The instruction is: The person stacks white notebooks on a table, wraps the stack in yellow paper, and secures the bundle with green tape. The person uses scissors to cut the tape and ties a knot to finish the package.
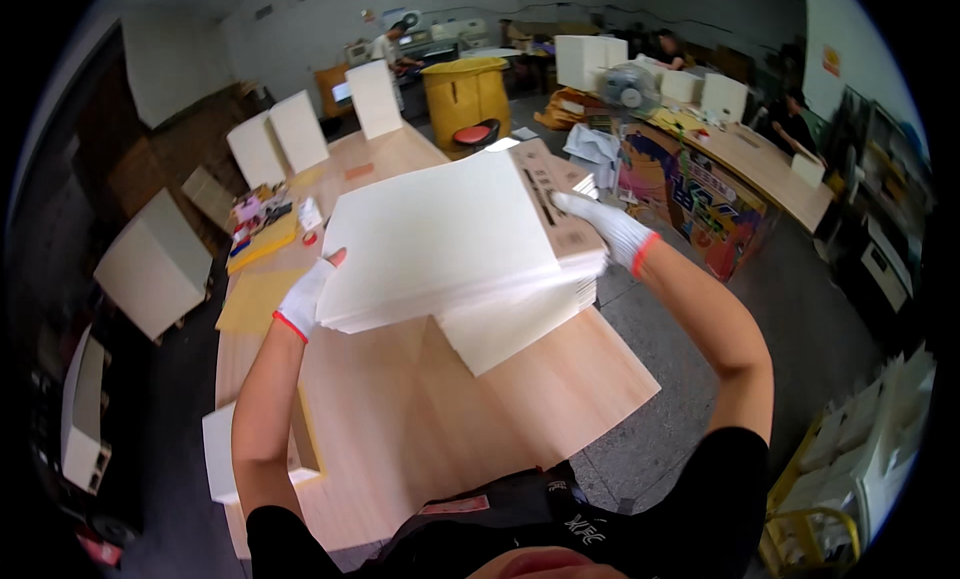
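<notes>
One left hand (304, 297) and one right hand (608, 224), both gloved, make two; one white pile (440, 224) is between them, one lower pile (510, 329) beneath. Two desks show: one near desk (480, 419), one right-hand desk (765, 174). Beyond are three upright white stacks (299, 132), one yellow bin (465, 99), one fan (629, 89) and three other people (385, 49).

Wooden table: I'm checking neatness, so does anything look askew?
Yes: the upper white stack between the left hand and right hand is out of line with the lower stack, jutting out leftward.
</notes>
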`<state>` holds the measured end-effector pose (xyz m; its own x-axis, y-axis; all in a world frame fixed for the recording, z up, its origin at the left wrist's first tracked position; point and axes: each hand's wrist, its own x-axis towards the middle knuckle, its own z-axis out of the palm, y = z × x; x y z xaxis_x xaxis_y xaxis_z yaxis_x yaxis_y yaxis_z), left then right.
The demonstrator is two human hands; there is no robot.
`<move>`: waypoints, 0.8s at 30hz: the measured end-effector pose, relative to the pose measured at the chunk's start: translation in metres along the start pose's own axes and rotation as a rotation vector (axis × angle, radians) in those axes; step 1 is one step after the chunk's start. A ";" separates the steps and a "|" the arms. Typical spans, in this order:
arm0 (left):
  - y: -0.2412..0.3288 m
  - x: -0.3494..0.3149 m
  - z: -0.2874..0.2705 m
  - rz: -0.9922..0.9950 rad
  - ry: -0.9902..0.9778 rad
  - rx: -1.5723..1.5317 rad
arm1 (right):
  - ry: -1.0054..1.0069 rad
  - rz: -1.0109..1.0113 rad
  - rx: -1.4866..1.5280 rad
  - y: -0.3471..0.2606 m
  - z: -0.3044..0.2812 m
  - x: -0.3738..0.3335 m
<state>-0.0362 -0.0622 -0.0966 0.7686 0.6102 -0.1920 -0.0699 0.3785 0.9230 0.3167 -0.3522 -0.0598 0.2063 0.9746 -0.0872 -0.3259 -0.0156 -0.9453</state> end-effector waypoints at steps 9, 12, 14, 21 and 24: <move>-0.114 -0.188 -0.026 0.265 0.135 0.066 | 0.134 0.097 -0.044 0.108 0.110 -0.142; -0.140 -0.213 -0.034 0.216 0.125 0.203 | 0.168 0.120 0.046 0.169 0.130 -0.176; -0.158 -0.226 -0.049 0.133 0.121 0.311 | 0.309 0.190 0.075 0.216 0.137 -0.190; -0.246 -0.196 -0.135 -0.060 0.257 0.307 | 0.610 0.364 0.456 0.384 0.164 -0.210; -0.295 -0.285 -0.112 0.262 0.579 0.202 | 0.665 0.392 0.558 0.408 0.180 -0.232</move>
<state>-0.3060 -0.2701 -0.3517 0.2730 0.9608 -0.0490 -0.0444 0.0635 0.9970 -0.0300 -0.5442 -0.3691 0.4150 0.5931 -0.6900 -0.8416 -0.0381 -0.5388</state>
